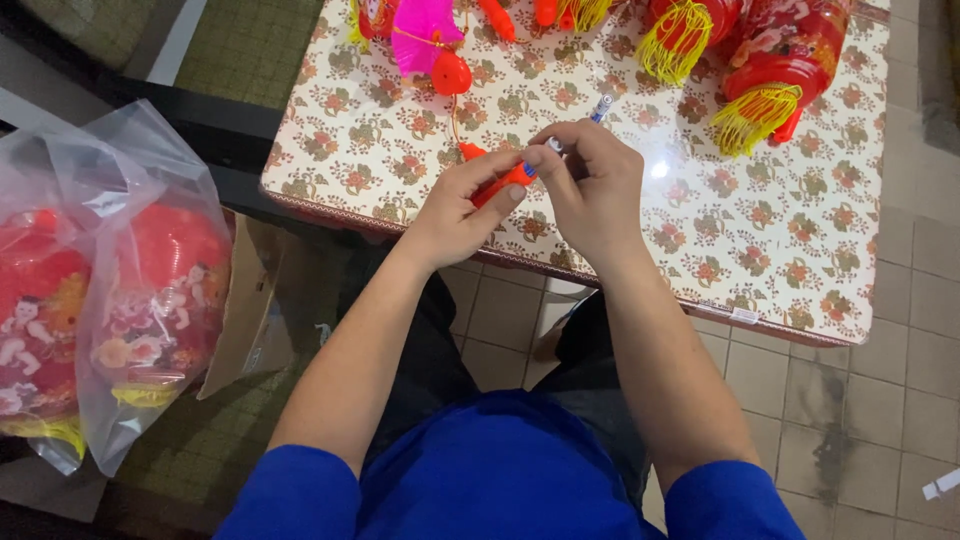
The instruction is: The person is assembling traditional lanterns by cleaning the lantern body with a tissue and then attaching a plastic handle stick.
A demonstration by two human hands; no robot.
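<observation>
- clear plastic bag (110, 290) of red lanterns, far left, off table
- left hand (455, 205) pinching orange-red handle (497, 186) above floral tablecloth (790, 240) edge
- right hand (590, 185) closed on small blue-tipped battery (598, 108), touching handle
- red tasselled lanterns (780, 60) top right

View: single, head-worn, looking steeply down past the wearer's chest and forearms. Facing: forward over the near edge of a floral-cloth table (800, 250). Range: close; both hands sit mid-frame, tiled floor (860, 420) below (table's far side is cut off). Shared coverage: none, one camera only.
</observation>
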